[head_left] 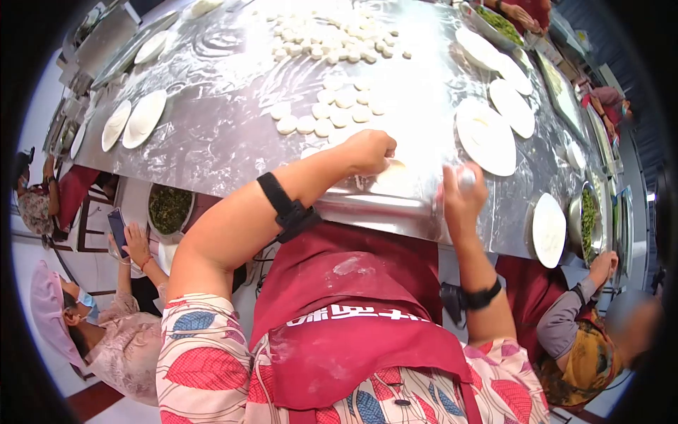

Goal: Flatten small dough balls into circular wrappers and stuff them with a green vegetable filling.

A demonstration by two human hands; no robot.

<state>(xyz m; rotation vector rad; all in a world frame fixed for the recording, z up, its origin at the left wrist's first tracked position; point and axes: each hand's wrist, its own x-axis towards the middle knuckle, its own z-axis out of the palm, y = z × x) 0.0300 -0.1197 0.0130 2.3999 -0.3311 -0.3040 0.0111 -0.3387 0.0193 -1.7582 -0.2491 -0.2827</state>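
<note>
At the near edge of the steel table, my left hand (373,152) is closed, its fingers pinching the rim of a flat dough wrapper (393,174). My right hand (463,198), smeared by motion, is wrapped round what looks like a rolling pin (467,177); only its pale end shows. Beyond my left hand lie several flattened dough rounds (323,127). Farther back is a heap of small dough pieces (332,39). A stack of large pale discs (486,138) lies to the right of my hands.
The floured steel table (219,134) carries more pale discs (145,119) at left and another (549,230) at right. Bowls of chopped green filling (170,209) stand at both sides. A person with a phone (118,230) is at left; another person (583,339) works at right.
</note>
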